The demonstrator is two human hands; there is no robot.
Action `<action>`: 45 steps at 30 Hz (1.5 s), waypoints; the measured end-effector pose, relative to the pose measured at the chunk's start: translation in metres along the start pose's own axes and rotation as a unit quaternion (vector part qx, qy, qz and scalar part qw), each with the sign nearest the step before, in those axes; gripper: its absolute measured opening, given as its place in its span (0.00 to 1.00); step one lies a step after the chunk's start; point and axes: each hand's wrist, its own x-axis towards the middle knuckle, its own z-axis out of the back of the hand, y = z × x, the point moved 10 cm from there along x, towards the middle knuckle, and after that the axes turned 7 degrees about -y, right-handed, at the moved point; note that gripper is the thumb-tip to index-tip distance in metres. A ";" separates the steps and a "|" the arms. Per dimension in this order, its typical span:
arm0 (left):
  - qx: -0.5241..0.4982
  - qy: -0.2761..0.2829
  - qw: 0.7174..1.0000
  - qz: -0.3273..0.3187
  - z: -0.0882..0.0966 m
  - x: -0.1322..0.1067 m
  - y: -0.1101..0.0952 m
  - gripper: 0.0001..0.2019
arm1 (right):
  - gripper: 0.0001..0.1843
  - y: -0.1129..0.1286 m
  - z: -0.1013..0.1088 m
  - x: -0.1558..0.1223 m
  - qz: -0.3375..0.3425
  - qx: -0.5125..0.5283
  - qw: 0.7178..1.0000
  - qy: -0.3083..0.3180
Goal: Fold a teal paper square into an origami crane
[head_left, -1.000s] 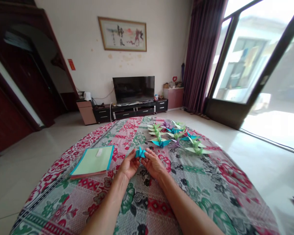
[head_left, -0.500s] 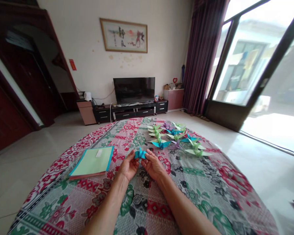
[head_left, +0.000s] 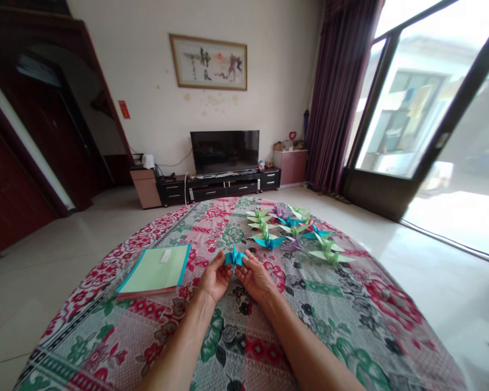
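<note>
A blue paper crane [head_left: 234,257] is held up between my two hands, over the middle of the table. My left hand [head_left: 215,276] pinches its left wing between thumb and fingers. On the other side, my right hand [head_left: 254,275] grips the right wing the same way. The crane's narrow pointed part stands upright between the wings, and its underside is partly hidden by my fingers. Beyond my right hand, the closest finished piece is another blue paper crane [head_left: 269,243] with spread wings.
Several green, purple and blue cranes, such as a green crane [head_left: 330,253], stand in rows at the back right. A stack of coloured paper [head_left: 155,269] with a small white piece [head_left: 165,256] lies left. The round table wears a flowered tablecloth [head_left: 232,374].
The blue crane's wings look slightly more spread and curved down between my hands. My hands keep nearly the same place, and the camera view has shifted slightly.
</note>
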 end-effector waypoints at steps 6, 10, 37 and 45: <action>-0.003 -0.003 1.000 -0.010 0.001 0.001 -0.001 0.07 | 0.22 0.000 0.001 0.000 0.001 -0.001 1.000 -0.011; -0.006 -0.006 1.000 -0.014 0.002 0.001 -0.001 0.07 | 0.22 0.000 0.003 0.001 0.003 0.000 1.000 -0.018; 0.176 0.023 0.977 -0.118 -0.009 -0.009 -0.017 0.24 | 0.24 0.017 -0.001 -0.003 0.074 -0.075 0.994 -0.022; 0.199 0.008 0.966 -0.162 -0.009 -0.011 -0.024 0.29 | 0.28 0.018 0.003 -0.002 0.098 -0.113 0.988 -0.049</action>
